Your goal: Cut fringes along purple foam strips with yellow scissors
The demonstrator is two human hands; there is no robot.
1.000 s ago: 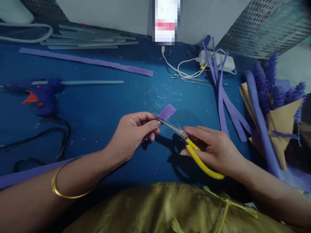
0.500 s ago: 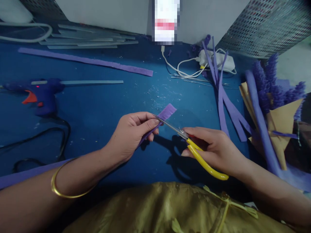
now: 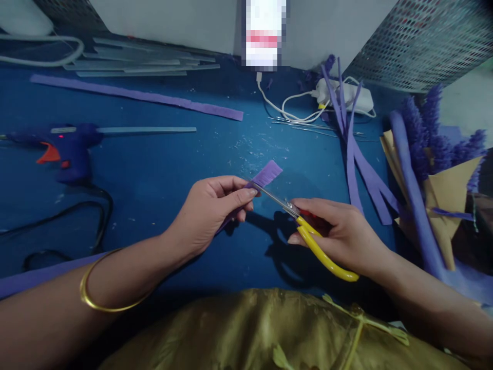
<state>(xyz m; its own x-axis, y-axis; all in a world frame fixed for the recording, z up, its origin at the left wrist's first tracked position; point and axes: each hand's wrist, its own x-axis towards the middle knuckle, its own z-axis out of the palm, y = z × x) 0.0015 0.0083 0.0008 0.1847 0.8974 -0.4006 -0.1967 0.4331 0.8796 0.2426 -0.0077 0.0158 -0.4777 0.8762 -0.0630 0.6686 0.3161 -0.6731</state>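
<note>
Between the thumb and fingers of my left hand [image 3: 221, 205] is a narrow purple paper strip [image 3: 269, 172], its free end pointing up and right. Fine cuts fringe that end. My right hand [image 3: 335, 226] is closed round yellow-handled scissors [image 3: 325, 257]. Their metal blades reach left to the strip, just beyond my left thumb tip, and lie across it. The blades look nearly closed. Part of the strip is hidden behind my left fingers, and my right fingers cover part of the handles.
A blue glue gun [image 3: 75, 151] with a glue stick lies left. Behind it are a flat purple strip [image 3: 134, 96] and several glue sticks [image 3: 146, 64]. Further purple strips [image 3: 350, 154], a white power strip [image 3: 358, 97] and wrapped purple flowers [image 3: 447, 180] are at the right.
The fringed end of the strip has moved slightly up and right, with more of it showing past the blades. The scissors have shifted very little.
</note>
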